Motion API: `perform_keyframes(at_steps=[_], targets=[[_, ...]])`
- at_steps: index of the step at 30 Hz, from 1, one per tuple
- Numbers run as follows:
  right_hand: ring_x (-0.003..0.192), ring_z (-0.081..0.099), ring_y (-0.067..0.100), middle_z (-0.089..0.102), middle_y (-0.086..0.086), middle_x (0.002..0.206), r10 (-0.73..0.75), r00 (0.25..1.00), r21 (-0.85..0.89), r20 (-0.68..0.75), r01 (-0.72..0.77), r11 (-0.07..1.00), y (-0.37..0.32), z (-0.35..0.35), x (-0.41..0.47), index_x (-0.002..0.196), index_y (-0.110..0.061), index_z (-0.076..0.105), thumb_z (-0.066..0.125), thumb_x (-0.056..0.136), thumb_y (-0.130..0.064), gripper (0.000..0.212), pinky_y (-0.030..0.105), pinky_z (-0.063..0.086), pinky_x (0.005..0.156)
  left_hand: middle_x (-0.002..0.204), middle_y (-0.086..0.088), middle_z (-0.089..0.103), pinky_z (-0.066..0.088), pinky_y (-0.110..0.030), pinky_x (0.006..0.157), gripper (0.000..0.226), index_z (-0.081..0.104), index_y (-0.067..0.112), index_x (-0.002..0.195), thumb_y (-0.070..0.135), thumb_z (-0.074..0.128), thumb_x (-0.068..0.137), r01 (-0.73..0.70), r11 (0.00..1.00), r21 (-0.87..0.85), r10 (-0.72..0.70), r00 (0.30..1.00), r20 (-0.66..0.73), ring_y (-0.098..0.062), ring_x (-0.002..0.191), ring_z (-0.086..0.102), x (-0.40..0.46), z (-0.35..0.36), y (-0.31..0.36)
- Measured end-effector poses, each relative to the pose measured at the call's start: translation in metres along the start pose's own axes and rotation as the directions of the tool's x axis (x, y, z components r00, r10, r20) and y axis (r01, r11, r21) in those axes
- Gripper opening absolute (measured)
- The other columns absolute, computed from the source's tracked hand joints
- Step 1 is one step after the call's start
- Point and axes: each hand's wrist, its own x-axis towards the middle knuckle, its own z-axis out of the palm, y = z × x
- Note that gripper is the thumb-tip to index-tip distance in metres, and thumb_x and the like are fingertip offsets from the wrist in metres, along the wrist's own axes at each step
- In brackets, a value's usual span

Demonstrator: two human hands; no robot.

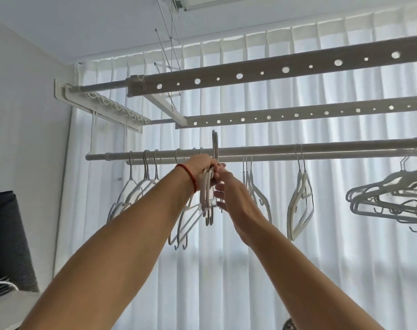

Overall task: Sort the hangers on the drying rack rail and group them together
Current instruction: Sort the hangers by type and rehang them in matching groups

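A round white rail (274, 151) runs across the drying rack, with white hangers spread along it. My left hand (200, 166), a red string on its wrist, grips a bunch of hangers (208, 198) by their necks; their hooks (215, 145) stick up above the rail. My right hand (229, 186) reaches in beside it, fingers pinching the same bunch. More hangers hang to the left (136, 186), just right of my hands (257, 194), as a pair further right (300, 206), and as a tilted cluster at the far right (391, 196).
Two perforated rack bars (274, 70) run overhead, hung on thin cables (171, 44). A white curtain (322, 246) covers the window behind. A dark object (7, 239) stands at the lower left by the wall.
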Motion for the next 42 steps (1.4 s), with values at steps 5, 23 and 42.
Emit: perform_keyframes(at_steps=[5, 23, 42], targets=[[0.104, 0.059, 0.001, 0.067, -0.018, 0.098, -0.031, 0.998, -0.12, -0.048, 0.025, 0.992, 0.004, 0.006, 0.001, 0.091, -0.035, 0.068, 0.035, 0.106, -0.042, 0.036, 0.035, 0.046, 0.104, 0.071, -0.008, 0.047, 0.047, -0.023, 0.051, 0.023, 0.056, 0.001, 0.084, 0.0, 0.04, 0.1, -0.01, 1.0, 0.018, 0.01, 1.0, 0.023, -0.014, 0.054, 0.052, 0.016, -0.009, -0.007], [0.106, 0.06, 0.016, 0.063, -0.008, 0.106, -0.031, 0.991, -0.316, -0.128, -0.011, 0.949, 0.006, 0.013, -0.019, 0.108, -0.024, 0.064, 0.041, 0.097, -0.044, 0.033, 0.048, 0.049, 0.101, 0.043, -0.006, 0.058, 0.044, -0.019, 0.034, 0.027, 0.05, -0.003, 0.077, -0.004, 0.035, 0.099, -0.011, 0.998, 0.057, 0.008, 0.999, 0.043, -0.011, 0.032, 0.052, 0.011, -0.013, -0.018], [0.115, 0.054, 0.02, 0.06, -0.003, 0.118, -0.457, 0.804, -0.729, -0.38, 0.044, 0.683, -0.004, -0.085, -0.051, 0.115, -0.021, 0.068, 0.063, 0.088, -0.017, 0.028, 0.033, 0.043, 0.1, 0.12, -0.013, 0.066, 0.047, -0.035, 0.085, 0.043, 0.064, 0.002, 0.115, 0.038, 0.061, 0.091, -0.32, 0.207, 0.925, 0.503, 0.845, 0.18, -0.031, 0.11, 0.06, -0.072, 0.055, -0.033]])
